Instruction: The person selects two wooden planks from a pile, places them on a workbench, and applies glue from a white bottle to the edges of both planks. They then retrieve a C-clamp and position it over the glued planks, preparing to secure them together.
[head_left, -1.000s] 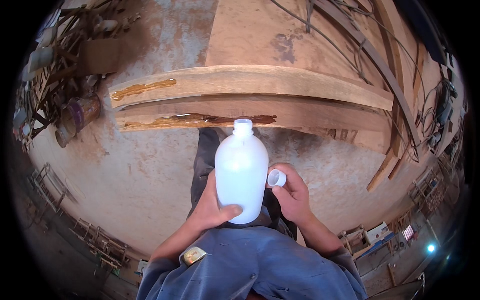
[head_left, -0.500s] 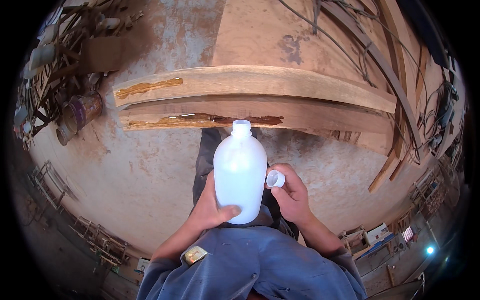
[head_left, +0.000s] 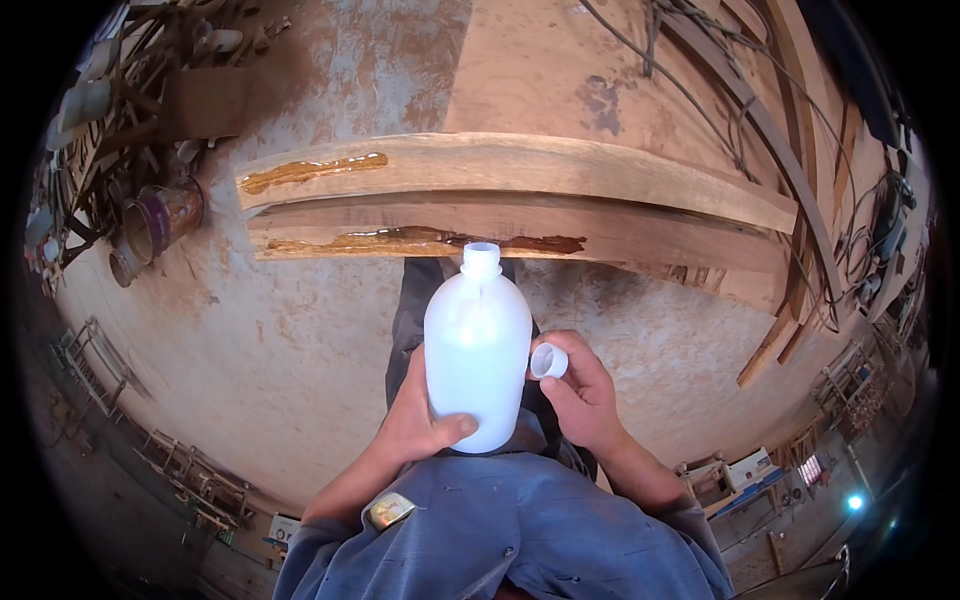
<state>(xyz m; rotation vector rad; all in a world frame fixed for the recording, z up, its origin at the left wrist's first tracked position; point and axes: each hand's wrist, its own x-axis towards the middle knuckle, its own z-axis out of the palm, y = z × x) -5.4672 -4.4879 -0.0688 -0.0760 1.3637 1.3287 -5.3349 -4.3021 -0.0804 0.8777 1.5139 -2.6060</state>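
A translucent white plastic bottle [head_left: 478, 350] stands nearly upright before my body, its neck uncapped. Wrapped round its left side is my left hand [head_left: 412, 415], thumb across the lower front. My right hand [head_left: 585, 395] pinches a small white screw cap [head_left: 549, 361], hollow side showing, just right of the bottle. Beyond the bottle's mouth lie two long wooden planks, a far plank [head_left: 560, 165] and a near plank [head_left: 640, 230]. Glossy amber liquid streaks the left end of the far one; a longer, darker wet streak runs along the near one's front edge.
At the upper left are a dented bucket [head_left: 160, 222] and a heap of wood scraps. Long timber strips [head_left: 790, 130] and dark cables [head_left: 690, 95] lie on a flat sheet [head_left: 530, 70] at the upper right. Concrete floor [head_left: 300, 340] surrounds my legs.
My view has shifted slightly, so the planks sit a little further right in the picture. Both hands keep their holds on the bottle and the cap.
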